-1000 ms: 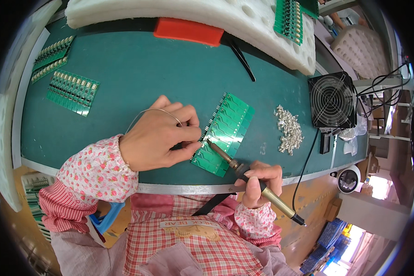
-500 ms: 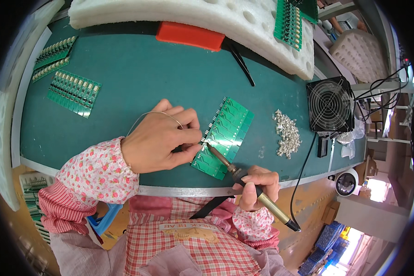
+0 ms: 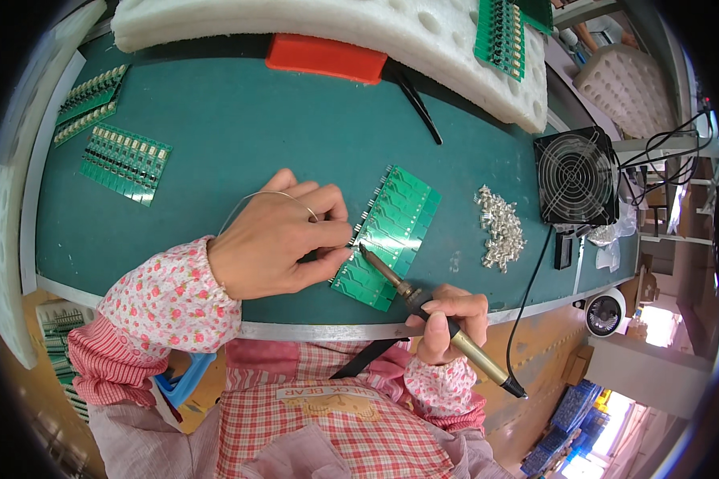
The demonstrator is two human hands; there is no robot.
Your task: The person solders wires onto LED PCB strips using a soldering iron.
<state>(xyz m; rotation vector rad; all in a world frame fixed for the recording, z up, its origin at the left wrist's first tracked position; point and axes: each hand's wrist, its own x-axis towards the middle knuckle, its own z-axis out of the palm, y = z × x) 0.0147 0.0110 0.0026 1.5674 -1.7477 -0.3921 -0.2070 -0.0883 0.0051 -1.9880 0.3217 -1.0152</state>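
In my right hand (image 3: pixel 453 323) is a soldering iron (image 3: pixel 475 356), gripped like a pen with its tip at the left edge of a green circuit board (image 3: pixel 393 236). That board lies tilted on the green mat, its plain side with traces up and a row of pins or parts along its left edge. My left hand (image 3: pixel 287 236) is closed beside that edge, thumb and fingers pinched near the iron's tip. Thin solder wire (image 3: pixel 245 199) loops over the back of this hand and runs into the pinch. The pinched end itself is mostly hidden by the fingers.
Small metallic parts lie in a heap (image 3: pixel 500 230) right of the board, near a black fan (image 3: pixel 576 176). Tweezers (image 3: pixel 417 104) and a red block (image 3: pixel 326 58) lie by white foam (image 3: pixel 311 17) at the back. More populated boards (image 3: pixel 126 164) rest at left. The iron's cord (image 3: pixel 530 302) runs along the right.
Both hands, the solder wire and the iron stay almost where they were, with the tip still at the board's left edge. The whole view has shifted slightly.
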